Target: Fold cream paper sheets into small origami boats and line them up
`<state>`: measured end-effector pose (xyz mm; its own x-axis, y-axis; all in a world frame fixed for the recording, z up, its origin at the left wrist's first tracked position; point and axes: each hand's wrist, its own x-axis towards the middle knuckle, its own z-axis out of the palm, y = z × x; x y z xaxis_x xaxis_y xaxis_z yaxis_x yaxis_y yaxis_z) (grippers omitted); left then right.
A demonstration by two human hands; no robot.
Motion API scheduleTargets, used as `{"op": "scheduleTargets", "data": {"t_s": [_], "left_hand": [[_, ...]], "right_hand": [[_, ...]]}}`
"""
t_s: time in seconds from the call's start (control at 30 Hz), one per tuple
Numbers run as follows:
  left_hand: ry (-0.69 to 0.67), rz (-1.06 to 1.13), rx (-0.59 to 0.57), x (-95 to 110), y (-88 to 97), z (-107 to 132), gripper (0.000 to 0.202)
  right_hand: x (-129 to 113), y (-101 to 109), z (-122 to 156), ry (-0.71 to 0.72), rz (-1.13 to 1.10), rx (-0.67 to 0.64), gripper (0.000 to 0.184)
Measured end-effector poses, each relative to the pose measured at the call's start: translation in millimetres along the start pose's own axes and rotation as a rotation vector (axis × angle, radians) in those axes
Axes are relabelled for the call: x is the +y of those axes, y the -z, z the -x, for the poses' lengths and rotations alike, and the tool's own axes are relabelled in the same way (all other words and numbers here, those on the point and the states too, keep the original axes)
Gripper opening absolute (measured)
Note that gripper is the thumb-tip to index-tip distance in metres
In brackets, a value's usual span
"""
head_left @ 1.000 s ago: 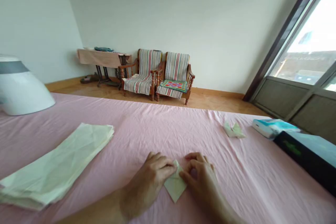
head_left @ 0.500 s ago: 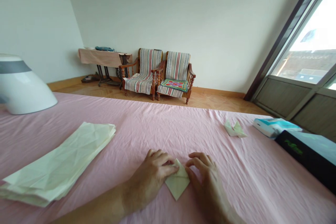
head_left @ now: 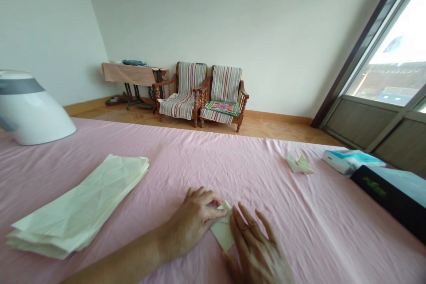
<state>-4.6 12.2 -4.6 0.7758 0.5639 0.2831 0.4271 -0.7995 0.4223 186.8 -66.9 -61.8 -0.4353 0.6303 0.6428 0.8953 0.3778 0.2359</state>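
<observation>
A small pale-green folded paper [head_left: 222, 232], diamond-shaped, lies on the pink cloth near the front middle. My left hand [head_left: 195, 216] pinches its upper left part between thumb and fingers. Over its right side lies my right hand [head_left: 254, 239], fingers stretched out and pressing down on the paper, so that side is hidden. Farther off to the right sits a folded paper piece [head_left: 299, 163] with points standing up. To the left is a stack of creased pale-green paper sheets [head_left: 83, 204].
A pink cloth [head_left: 186, 155] covers the table. On the far left stands a white kettle [head_left: 43, 113] with a grey band. At right are a blue-and-white packet [head_left: 342, 159] and a black box [head_left: 382, 191]. Two wooden armchairs [head_left: 222, 93] stand by the wall.
My right hand has gone from gripping the paper's right edge with bent fingers to lying flat across it, fingers spread. The left hand keeps its pinch. The view has shifted slightly.
</observation>
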Motion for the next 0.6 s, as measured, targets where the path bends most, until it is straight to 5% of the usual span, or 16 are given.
{"op": "scheduleTargets", "data": {"t_s": [0.23,0.37,0.6], "left_hand": [[0.008,-0.027,0.004,1.4,0.0,0.6,0.019],[0.010,-0.007,0.018,2.8,0.6,0.2,0.020],[0.002,0.055,0.050,-0.2,-1.8,-0.1,0.021]], "right_hand": [[-5.9,-2.9,3.2,-0.229,-0.028,0.157,0.052],[6.1,17.6,-6.2,-0.089,-0.079,0.062,0.024],[0.7,12.7,-9.4,-0.145,-0.389,-0.131,0.031]]}}
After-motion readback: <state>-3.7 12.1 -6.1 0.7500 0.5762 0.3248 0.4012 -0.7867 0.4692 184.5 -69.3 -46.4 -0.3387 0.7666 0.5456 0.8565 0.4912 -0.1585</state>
